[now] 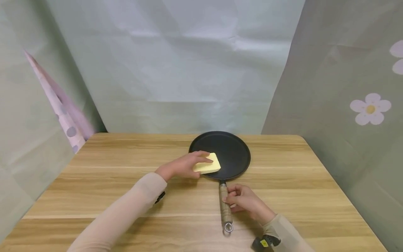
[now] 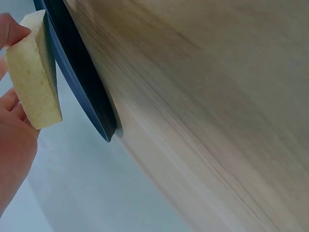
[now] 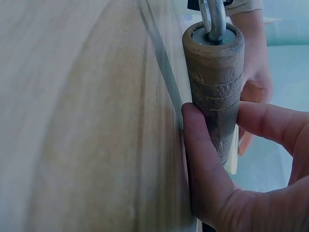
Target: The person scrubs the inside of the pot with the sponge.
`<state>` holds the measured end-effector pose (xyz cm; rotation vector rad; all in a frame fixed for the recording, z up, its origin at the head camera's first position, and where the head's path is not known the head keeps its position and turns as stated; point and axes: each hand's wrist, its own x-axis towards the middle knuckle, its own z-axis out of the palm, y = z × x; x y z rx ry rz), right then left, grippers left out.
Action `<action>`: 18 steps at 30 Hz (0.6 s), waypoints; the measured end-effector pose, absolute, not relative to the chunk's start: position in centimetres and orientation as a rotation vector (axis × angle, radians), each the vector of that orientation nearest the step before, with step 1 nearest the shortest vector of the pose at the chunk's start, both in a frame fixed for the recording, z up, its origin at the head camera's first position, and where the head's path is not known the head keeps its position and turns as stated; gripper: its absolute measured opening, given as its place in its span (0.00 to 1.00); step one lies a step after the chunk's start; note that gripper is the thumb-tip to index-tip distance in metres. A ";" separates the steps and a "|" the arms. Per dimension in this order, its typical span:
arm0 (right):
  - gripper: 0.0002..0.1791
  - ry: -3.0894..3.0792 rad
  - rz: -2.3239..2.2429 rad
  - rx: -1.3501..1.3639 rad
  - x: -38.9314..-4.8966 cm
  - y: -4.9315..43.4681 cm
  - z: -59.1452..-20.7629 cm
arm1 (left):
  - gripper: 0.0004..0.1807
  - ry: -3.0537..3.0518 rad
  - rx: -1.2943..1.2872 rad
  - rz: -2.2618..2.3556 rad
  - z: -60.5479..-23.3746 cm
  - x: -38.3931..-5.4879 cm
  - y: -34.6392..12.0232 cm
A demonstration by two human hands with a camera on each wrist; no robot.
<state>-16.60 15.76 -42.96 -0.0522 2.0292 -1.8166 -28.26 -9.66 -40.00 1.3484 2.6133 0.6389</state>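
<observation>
A black flat pan (image 1: 231, 150) lies on the wooden table (image 1: 126, 182), its wooden handle (image 1: 224, 204) pointing toward me. My left hand (image 1: 185, 164) grips a yellow sponge (image 1: 208, 164) over the pan's near-left rim. In the left wrist view the sponge (image 2: 34, 77) sits pinched between thumb and fingers beside the pan's dark edge (image 2: 82, 82). My right hand (image 1: 244, 201) holds the handle, thumb and fingers around it. The right wrist view shows the handle (image 3: 215, 82) with its metal hanging ring (image 3: 213, 19) and my thumb (image 3: 200, 164) pressed along its side.
Pale green cloth walls surround the table on three sides. A pink dotted fabric strip (image 1: 56, 105) hangs at the left, and a flower print (image 1: 370, 109) marks the right wall. Bare tabletop stretches left and right of the pan.
</observation>
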 end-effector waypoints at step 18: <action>0.22 2.024 -1.849 -0.063 -16.3 15.7 -43.2 | 0.27 2.506 1.270 0.589 -39.9 -29.0 -8.6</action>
